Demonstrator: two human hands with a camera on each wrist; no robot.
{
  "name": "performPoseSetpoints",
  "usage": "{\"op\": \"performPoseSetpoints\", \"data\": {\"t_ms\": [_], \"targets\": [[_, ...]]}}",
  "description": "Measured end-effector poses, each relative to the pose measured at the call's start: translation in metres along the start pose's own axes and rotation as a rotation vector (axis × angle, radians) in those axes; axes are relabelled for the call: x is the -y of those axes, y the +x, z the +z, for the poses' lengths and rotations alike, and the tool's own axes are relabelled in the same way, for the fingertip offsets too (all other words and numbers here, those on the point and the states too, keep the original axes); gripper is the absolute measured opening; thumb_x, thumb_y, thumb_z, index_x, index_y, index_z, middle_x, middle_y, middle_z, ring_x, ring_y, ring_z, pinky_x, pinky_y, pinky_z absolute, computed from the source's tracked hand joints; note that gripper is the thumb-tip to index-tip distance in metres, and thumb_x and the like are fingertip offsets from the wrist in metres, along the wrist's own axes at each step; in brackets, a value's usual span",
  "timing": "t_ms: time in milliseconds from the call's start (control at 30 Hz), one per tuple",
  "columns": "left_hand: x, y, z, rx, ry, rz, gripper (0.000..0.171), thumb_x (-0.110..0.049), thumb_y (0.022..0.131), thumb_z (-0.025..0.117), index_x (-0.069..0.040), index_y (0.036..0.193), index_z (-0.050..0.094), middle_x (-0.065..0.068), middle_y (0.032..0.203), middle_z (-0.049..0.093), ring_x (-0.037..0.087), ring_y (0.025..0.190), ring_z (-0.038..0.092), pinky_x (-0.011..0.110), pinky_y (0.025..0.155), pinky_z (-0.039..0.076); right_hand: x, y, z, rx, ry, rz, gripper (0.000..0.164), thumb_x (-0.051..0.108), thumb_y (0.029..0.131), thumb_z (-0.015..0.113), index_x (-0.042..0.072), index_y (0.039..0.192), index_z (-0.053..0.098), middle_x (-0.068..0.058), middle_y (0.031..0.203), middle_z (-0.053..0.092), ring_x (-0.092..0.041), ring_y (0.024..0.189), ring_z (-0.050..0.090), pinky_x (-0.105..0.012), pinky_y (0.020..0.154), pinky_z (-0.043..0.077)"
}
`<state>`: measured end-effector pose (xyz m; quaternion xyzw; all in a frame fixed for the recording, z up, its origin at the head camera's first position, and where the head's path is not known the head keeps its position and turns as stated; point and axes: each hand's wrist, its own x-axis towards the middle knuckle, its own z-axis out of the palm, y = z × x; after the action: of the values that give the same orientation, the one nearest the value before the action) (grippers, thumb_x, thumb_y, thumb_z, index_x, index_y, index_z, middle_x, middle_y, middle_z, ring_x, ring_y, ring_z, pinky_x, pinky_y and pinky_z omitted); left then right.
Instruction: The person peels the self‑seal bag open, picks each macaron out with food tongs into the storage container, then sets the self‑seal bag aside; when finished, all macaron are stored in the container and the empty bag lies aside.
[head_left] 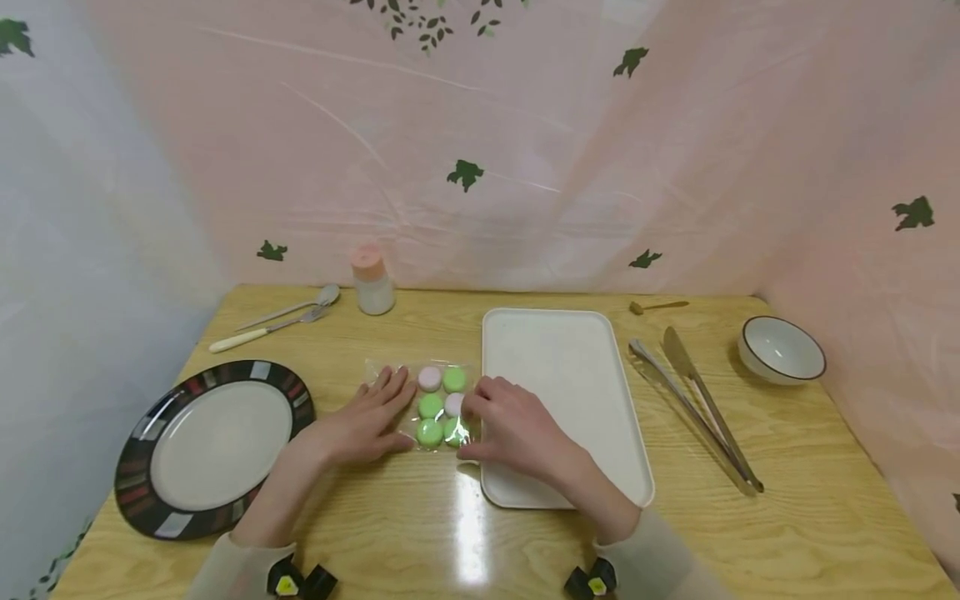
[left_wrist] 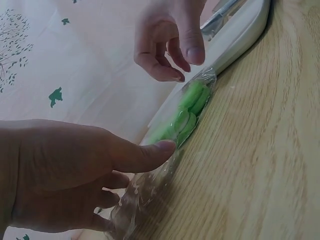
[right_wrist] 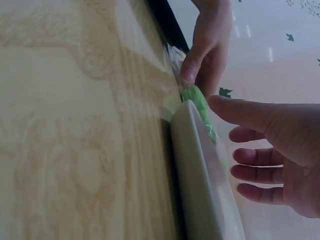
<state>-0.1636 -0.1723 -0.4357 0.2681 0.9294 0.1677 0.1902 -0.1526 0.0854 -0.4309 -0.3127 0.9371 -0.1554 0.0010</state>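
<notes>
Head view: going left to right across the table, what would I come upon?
Dark-rimmed plate → pink-lidded jar → green and pale-pink rounds in clear wrapping → white tray → metal tongs → dark-edged white bowl.

I see a way for a hand along the near side of the wooden table (head_left: 420, 525), between the left forearm (head_left: 279, 492) and the right forearm (head_left: 600, 487). On the left, the plate (head_left: 141, 450) narrows the room. From the far side, one could reach the pack of macarons (head_left: 431, 407) between the capped jar (head_left: 373, 292) and the tray (head_left: 566, 375); the left hand (head_left: 371, 417) and the right hand (head_left: 517, 425) obstruct its two ends. Farther right, the tongs (head_left: 718, 423) lie between tray and bowl (head_left: 783, 346).
</notes>
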Motion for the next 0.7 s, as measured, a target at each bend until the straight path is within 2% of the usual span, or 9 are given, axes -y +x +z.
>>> {"op": "performPoseSetpoints", "data": {"t_ms": [200,367,700], "targets": [[0.0,0.001,0.002,0.0,0.014,-0.007,0.078,-0.044,0.093,0.055,-0.008,0.151,0.017,0.016,0.159,0.003,0.038,0.147,0.0,0.06,0.115,0.012,0.004,-0.001,0.006,0.027,-0.066,-0.034,0.04,0.051,0.066,0.078,0.025,0.086,0.056,0.009,0.088,0.045,-0.011,0.079,0.041,-0.022,0.061,0.034],[0.002,0.002,0.005,0.006,0.015,-0.024,0.078,-0.046,0.092,0.054,-0.01,0.151,0.017,0.015,0.159,0.002,0.036,0.147,-0.001,0.06,0.115,0.012,0.005,-0.002,0.011,0.008,-0.111,-0.059,0.041,0.047,0.066,0.079,0.024,0.086,0.051,0.008,0.087,0.043,-0.012,0.08,0.04,-0.022,0.062,0.033],[0.001,0.003,0.005,-0.013,0.002,-0.013,0.078,-0.043,0.092,0.056,-0.009,0.151,0.018,0.015,0.159,0.002,0.037,0.147,0.001,0.061,0.114,0.012,0.006,-0.003,0.012,-0.001,-0.152,-0.048,0.034,0.042,0.071,0.075,0.023,0.085,0.05,0.007,0.088,0.044,-0.013,0.081,0.041,-0.024,0.065,0.034]]}}
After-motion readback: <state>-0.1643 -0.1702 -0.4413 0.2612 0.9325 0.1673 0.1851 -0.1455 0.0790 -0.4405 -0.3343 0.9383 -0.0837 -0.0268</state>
